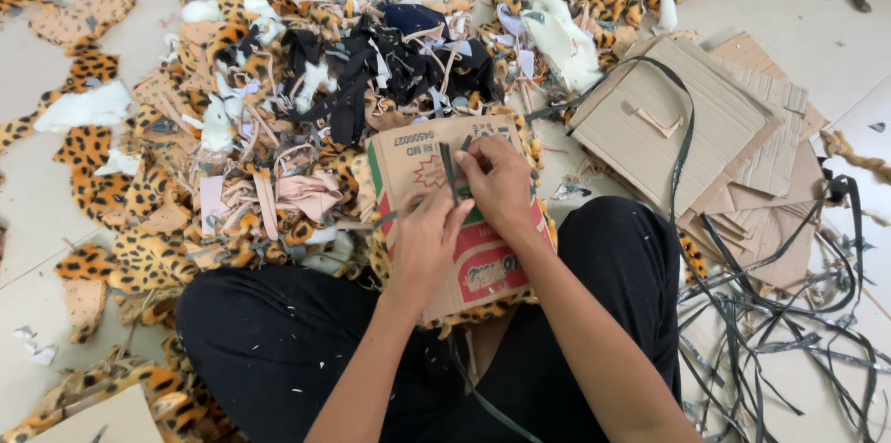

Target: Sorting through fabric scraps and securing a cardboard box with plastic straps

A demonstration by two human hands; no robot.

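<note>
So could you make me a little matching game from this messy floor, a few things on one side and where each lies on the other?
Things:
1. dark strip
2. printed cardboard piece
3. plain cardboard sheets
4. leopard-print scraps

Places:
A. on the floor, far left
B. stacked on the floor, right
C. pinched by both hands
D. on the person's lap

Pairs: 1-C, 2-D, 3-B, 4-A

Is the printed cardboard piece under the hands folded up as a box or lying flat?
Flat. The printed cardboard piece lies as one open sheet across the lap, with the left hand and right hand holding a dark strip above it.
</note>
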